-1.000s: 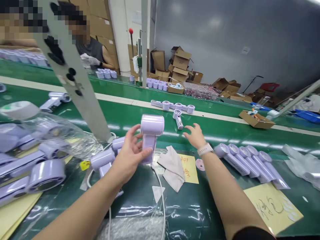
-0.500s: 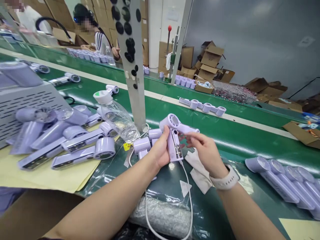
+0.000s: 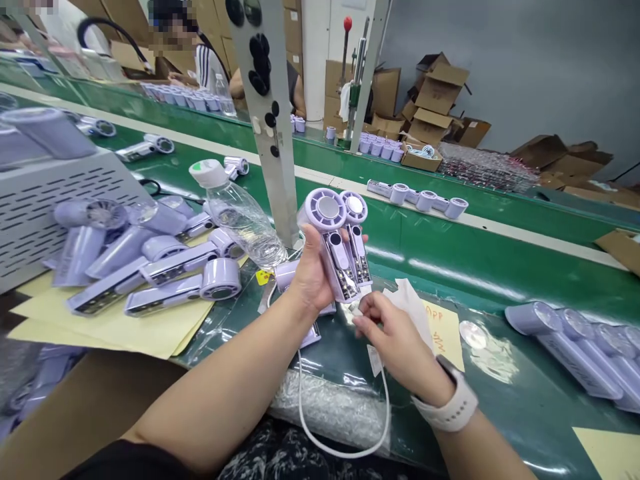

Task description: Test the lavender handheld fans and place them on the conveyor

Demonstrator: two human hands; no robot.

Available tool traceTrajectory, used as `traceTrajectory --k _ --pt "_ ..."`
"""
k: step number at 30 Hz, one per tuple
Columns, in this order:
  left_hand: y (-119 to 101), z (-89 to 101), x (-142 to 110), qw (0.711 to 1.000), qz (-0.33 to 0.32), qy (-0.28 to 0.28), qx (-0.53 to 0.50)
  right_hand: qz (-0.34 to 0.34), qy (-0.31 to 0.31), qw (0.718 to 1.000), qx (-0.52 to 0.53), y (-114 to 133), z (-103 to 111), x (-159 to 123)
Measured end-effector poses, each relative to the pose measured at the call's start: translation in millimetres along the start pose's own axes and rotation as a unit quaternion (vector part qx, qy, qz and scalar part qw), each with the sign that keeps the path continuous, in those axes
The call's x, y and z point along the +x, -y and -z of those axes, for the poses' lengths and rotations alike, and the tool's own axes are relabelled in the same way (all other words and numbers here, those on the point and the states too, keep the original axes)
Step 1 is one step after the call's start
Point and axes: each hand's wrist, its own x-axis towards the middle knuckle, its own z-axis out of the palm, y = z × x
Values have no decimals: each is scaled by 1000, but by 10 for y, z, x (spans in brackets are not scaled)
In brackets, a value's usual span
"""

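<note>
Two lilac fans point(image 3: 337, 248), side by side: grasped in my left hand point(image 3: 313, 280) above the bench point(image 3: 430, 407).
My right hand point(image 3: 393, 333) pinches the white cable point(image 3: 343, 455) by its end, near their bases; best kept straight, fans steady.

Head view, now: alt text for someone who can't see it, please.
Left hand holds two lilac handheld fans side by side; the right hand pinches a white cable just below them. Other fans lie piled at left and lined up at right.
</note>
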Motion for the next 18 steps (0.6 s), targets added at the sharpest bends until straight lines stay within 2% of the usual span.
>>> traceTrajectory --k 2,3,5,9,12,15,18 --pt "-15 -24 -28 1000 -12 13 10 -18 62 982 176 62 31 -43" --pt "-19 -37 -40 1000 -18 14 14 -19 65 971 230 84 38 -55" --pt "-25 -64 -61 999 -21 8 24 -13 30 961 275 109 19 -67" --pt "-30 -105 -97 998 -19 6 59 -4 -45 954 296 104 -130 -100" --pt "-2 -125 -129 996 -49 15 77 -8 -84 950 300 75 -257 -140" --pt "45 -137 -155 994 -72 12 78 -6 -94 950 297 62 -301 -160" --pt "65 -139 -163 996 -66 -3 61 34 -85 963 254 96 -245 -157"
